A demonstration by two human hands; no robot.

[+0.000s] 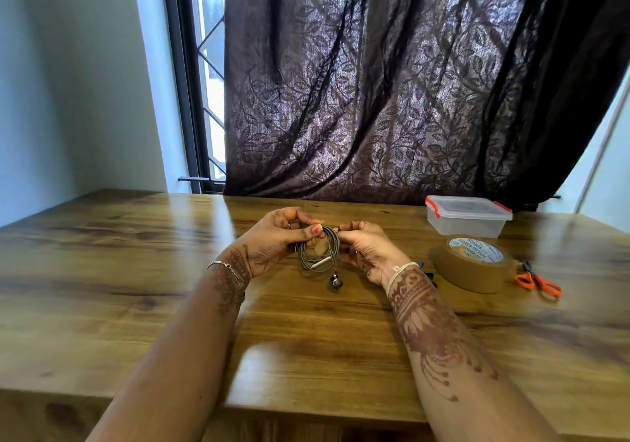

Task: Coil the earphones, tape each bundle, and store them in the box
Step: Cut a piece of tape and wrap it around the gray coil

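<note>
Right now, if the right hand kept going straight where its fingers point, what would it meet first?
The right hand points left, at the earphones it pinches; straight on, it would likely meet the left hand gripping the coil's other side.

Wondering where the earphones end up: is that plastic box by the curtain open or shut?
Shut. The lid sits flat on the plastic box, red clips at its ends. Whether they are latched, cannot tell.

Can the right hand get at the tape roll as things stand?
Probably, once it lets go: the right hand pinches the earphone coil, but the tape roll lies uncovered close to its right.
</note>
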